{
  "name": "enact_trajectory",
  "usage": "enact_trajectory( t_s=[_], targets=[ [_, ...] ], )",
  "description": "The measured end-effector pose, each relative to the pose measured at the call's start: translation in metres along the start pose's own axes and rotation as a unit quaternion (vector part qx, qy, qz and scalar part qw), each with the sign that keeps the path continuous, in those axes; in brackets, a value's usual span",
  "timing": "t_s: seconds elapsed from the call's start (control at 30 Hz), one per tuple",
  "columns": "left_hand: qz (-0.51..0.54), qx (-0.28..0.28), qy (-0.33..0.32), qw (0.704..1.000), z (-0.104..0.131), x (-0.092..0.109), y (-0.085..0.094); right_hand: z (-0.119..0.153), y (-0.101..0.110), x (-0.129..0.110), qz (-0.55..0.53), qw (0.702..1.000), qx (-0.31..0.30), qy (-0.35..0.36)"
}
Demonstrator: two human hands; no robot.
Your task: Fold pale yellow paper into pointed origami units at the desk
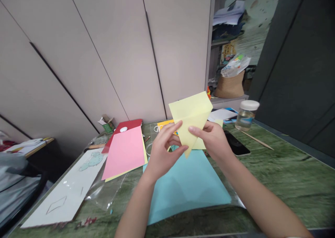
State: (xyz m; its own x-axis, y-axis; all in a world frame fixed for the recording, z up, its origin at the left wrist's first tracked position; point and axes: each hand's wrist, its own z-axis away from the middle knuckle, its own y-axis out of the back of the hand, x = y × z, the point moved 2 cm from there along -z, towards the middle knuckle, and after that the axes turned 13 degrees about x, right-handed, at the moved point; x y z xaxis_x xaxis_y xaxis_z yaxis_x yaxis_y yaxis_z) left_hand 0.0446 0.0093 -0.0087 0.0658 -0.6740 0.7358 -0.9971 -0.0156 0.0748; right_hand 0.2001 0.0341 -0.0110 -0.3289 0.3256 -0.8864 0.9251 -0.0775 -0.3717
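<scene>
A folded pale yellow paper [191, 112] is held up over the table, its pointed end facing down. My left hand [166, 149] pinches its lower left part between thumb and fingers. On the right side, my right hand [213, 138] grips the paper with the thumb on the front and the fingers behind. Below both hands lies a light blue sheet [190, 185]. Another pale yellow piece [199, 144] shows behind the held paper, partly hidden.
Pink sheets [125, 154] and a white drawing board [65, 192] lie to the left. On the right are a black phone [237, 143], a wooden stick [258, 140] and a lidded jar [246, 117]. A cabinet [117, 49] stands behind the green table [293, 182].
</scene>
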Motion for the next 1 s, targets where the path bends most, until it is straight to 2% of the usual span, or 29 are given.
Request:
enact_trajectory(
  t_s=[0.7, 1.0],
  targets=[
    [-0.017, -0.012, 0.002, 1.000, 0.0010, 0.0015, -0.0005, 0.0006, -0.0010, 0.0020, -0.016, 1.000, -0.005, -0.006],
    [-0.039, -0.015, -0.024, 0.999, -0.0015, 0.0006, 0.0017, 0.0001, -0.0001, 0.0039, -0.021, 1.000, -0.017, 0.015]
  ],
)
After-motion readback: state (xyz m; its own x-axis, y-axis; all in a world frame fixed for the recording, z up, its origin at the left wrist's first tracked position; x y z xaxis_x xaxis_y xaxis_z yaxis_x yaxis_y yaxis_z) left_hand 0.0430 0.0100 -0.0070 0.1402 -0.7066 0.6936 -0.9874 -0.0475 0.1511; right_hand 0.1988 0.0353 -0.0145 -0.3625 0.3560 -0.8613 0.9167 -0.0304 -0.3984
